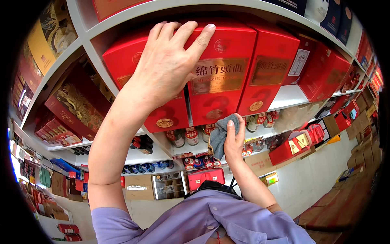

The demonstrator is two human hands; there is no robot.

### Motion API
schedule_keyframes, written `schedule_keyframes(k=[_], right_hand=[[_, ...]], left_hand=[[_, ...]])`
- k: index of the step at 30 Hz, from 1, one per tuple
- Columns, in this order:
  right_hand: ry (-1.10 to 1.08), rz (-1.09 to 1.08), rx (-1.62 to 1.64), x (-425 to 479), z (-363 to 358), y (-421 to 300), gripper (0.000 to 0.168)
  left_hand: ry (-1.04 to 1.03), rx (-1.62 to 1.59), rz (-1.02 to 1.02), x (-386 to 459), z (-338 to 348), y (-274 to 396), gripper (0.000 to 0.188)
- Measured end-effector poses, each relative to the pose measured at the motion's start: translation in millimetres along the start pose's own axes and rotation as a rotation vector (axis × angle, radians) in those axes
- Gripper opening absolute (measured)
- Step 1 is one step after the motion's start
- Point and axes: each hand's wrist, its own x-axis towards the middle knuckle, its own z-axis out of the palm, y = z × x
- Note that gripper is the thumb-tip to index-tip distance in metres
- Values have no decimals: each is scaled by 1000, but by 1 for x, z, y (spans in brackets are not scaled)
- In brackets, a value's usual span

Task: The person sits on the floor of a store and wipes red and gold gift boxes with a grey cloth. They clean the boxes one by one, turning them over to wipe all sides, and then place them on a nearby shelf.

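Note:
My left hand [170, 58] reaches up with its fingers bent over the top edge of a red gift box [224, 45] with a gold label. Its thumb is mostly hidden. A similar red box [167, 113] stands to the left, partly behind my forearm, with a narrow dark gap between the two. Another matching red box [268, 67] stands close on the right. In my right hand [236, 137] is a bunched grey cloth [222, 137], held just below the lower front of the middle box.
Glass bottles [192, 135] with red tags line the shelf below. A dark red box [79, 103] with a gold dragon sits in the left compartment. A partitioned carton [169, 184] and a red case [206, 179] are down low. Stacked cartons [338, 195] stand at the right.

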Motion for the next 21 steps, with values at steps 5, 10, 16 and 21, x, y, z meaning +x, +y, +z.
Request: schedule_keyframes(k=[5,10,16,21], right_hand=[[21,-107,-120,5,-6,6,36],[6,-47,-123,2,-10,11,38],[-347,210,-86,-30,12,16,31],[-493,624,204,-37,52,15,29]], left_hand=[[31,14,18,0,7,-1,95],[25,-24,12,-4,1,-5,94],[127,-20,-76,-31,-23,-19,91],[137,179,-153,-50,-19,-40,82]])
